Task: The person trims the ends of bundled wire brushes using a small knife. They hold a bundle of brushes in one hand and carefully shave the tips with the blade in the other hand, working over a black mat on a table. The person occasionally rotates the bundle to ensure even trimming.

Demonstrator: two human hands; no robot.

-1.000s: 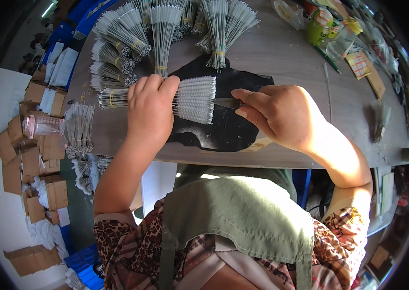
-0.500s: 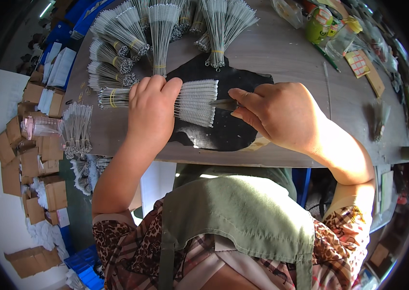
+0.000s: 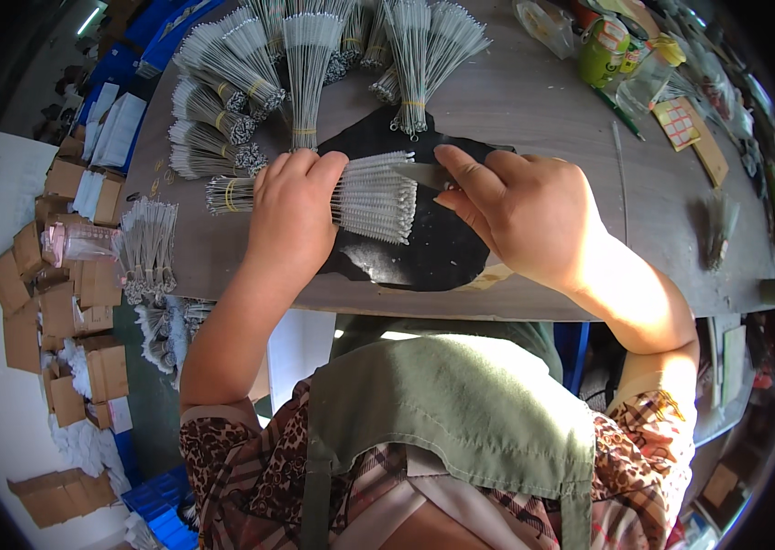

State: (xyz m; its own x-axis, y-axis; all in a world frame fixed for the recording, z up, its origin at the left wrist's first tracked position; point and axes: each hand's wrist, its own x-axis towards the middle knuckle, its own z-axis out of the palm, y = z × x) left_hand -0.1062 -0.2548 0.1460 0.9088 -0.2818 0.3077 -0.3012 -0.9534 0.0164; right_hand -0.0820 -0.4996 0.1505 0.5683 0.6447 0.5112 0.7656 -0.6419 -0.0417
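My left hand (image 3: 297,206) is closed around a bundle of thin wire brushes (image 3: 378,197), lying sideways over a black mat (image 3: 438,243). Their white bristled ends fan out to the right of my fingers. On the left, the wire ends are tied with a yellow band. In my right hand (image 3: 534,215) a small pointed metal blade (image 3: 420,174) is pinched between thumb and forefinger. Its tip lies over the upper right part of the bristles. The handle is hidden in my palm, so I cannot tell the exact tool.
Several banded brush bundles (image 3: 309,64) ring the back and left of the table (image 3: 534,101). Another brush bundle (image 3: 149,243) is at the left edge. At the back right are a green can (image 3: 603,55), plastic bags and a wooden strip (image 3: 710,158). Cardboard boxes (image 3: 57,321) stand beyond the left side.
The blade has moved up and left, from the bristles' right edge to over their upper part. My left hand and the bundle have shifted slightly right.
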